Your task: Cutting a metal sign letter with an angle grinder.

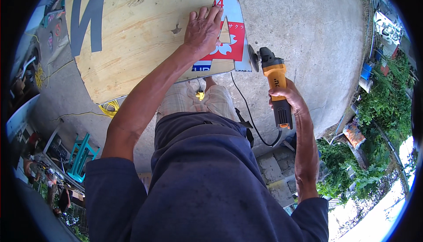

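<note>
My left hand [202, 29] presses flat, fingers together, on a large plywood sheet [141, 26] near its right edge, partly over a red, white and blue printed sign panel [233, 44] fixed there. My right hand [286, 96] grips the black and orange body of an angle grinder [274, 77]. Its dark disc [253, 58] points up, just right of the sheet's lower right corner. A black cord [251, 118] runs from the grinder's rear down past my legs.
Rough concrete ground [304, 26] lies around the sheet. A yellow cord [109, 107] sits under the sheet's near edge. A turquoise plastic chair [81, 156] and clutter stand lower left. Concrete blocks [275, 171], plants [379, 110] and a blue container [366, 70] are at right.
</note>
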`<state>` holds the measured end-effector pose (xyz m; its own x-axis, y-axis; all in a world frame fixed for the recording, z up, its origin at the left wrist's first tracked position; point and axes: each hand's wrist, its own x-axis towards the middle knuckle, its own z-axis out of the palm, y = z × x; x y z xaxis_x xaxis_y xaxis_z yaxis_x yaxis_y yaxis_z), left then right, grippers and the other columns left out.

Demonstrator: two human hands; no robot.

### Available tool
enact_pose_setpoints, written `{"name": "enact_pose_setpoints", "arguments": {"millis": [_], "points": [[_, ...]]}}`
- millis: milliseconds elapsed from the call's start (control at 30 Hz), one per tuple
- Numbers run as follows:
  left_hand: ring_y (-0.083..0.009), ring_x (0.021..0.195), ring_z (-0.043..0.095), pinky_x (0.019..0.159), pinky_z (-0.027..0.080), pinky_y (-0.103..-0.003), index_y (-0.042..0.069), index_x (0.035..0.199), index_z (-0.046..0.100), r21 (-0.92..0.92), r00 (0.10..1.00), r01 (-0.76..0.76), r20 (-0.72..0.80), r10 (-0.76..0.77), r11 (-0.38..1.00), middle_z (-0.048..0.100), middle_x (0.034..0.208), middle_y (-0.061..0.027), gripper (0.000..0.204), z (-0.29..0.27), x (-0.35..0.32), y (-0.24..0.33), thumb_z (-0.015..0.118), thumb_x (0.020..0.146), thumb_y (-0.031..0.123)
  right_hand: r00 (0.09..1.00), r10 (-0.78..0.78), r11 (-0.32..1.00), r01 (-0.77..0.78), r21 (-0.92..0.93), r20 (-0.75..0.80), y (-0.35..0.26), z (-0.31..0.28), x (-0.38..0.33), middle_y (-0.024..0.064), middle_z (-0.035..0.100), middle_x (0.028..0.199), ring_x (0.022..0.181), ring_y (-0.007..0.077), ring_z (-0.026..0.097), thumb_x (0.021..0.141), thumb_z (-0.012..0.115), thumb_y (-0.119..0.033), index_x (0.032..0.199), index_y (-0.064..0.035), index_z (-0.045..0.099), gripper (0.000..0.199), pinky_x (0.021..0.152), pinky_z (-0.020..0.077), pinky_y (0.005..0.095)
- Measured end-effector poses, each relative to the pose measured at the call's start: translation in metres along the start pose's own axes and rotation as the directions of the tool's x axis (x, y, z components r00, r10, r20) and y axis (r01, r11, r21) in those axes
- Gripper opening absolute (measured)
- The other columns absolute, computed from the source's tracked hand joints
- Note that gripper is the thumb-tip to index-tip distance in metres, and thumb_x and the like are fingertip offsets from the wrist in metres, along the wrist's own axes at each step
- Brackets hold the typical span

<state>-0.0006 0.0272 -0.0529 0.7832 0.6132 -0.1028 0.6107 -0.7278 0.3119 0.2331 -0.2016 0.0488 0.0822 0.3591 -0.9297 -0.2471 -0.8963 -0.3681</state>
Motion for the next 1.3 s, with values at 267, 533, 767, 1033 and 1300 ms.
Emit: {"name": "enact_pose_setpoints", "arguments": {"millis": [267, 533, 767, 1033, 1300], "points": [[-0.0263, 0.132, 0.045, 0.100, 0.036, -0.044, 0.002, 0.151, 0.046, -0.015, 0.998, 0.042, 0.038, -0.042, 0.999, 0.045, 0.150, -0.0056, 0.099, -0.001, 0.000, 0.001, 0.093, 0.069, 0.030, 0.999, 0.027, 1.000, -0.027, 0.011, -0.021, 0.031, 0.000, -0.014, 0.0067, 0.063, 0.079, 0.058, 0.0193, 0.069, 0.073, 0.081, -0.015, 0.111, -0.0018, 0.055, 0.048, 0.053, 0.0612, 0.0354], [-0.0274, 0.131, 0.045, 0.100, 0.036, -0.045, 0.004, 0.151, 0.046, -0.049, 0.998, 0.047, 0.033, -0.045, 0.998, 0.045, 0.150, -0.0050, 0.101, -0.001, -0.003, 0.000, 0.095, 0.066, 0.028, 0.999, -0.002, 0.999, -0.001, -0.046, -0.052, 0.026, -0.008, -0.020, 0.0065, 0.062, 0.079, 0.058, 0.0191, 0.068, 0.073, 0.081, -0.014, 0.112, -0.0021, 0.055, 0.048, 0.052, 0.0608, 0.0345], [-0.0274, 0.130, 0.046, 0.099, 0.037, -0.046, 0.005, 0.150, 0.046, -0.066, 0.999, 0.047, 0.018, -0.046, 0.997, 0.046, 0.149, -0.0043, 0.101, 0.000, -0.001, 0.001, 0.095, 0.065, 0.026, 0.986, -0.154, 0.987, 0.151, -0.060, -0.064, -0.039, 0.004, 0.019, 0.0053, 0.061, 0.082, 0.058, 0.0175, 0.068, 0.076, 0.080, -0.014, 0.112, -0.0021, 0.056, 0.045, 0.052, 0.0606, 0.0316], [-0.0257, 0.127, 0.047, 0.097, 0.038, -0.045, 0.006, 0.149, 0.048, -0.068, 0.998, 0.047, -0.037, -0.050, 0.997, 0.049, 0.145, -0.0032, 0.102, 0.003, -0.003, -0.002, 0.096, 0.062, 0.030, 0.922, -0.362, 0.881, 0.290, -0.375, -0.139, -0.099, 0.028, 0.048, 0.0091, 0.068, 0.094, 0.072, 0.0156, 0.070, 0.069, 0.086, -0.017, 0.118, 0.0006, 0.059, 0.059, 0.061, 0.0615, 0.0292], [-0.0253, 0.125, 0.048, 0.097, 0.037, -0.046, 0.009, 0.150, 0.049, -0.108, 0.997, 0.051, -0.045, -0.056, 0.993, 0.049, 0.145, -0.0027, 0.102, 0.001, -0.005, -0.005, 0.096, 0.061, 0.029, 0.838, -0.482, 0.730, 0.223, -0.646, -0.255, -0.111, 0.039, 0.065, 0.0094, 0.068, 0.093, 0.070, 0.0160, 0.069, 0.070, 0.083, -0.019, 0.118, -0.0007, 0.060, 0.056, 0.061, 0.0612, 0.0308]]}}
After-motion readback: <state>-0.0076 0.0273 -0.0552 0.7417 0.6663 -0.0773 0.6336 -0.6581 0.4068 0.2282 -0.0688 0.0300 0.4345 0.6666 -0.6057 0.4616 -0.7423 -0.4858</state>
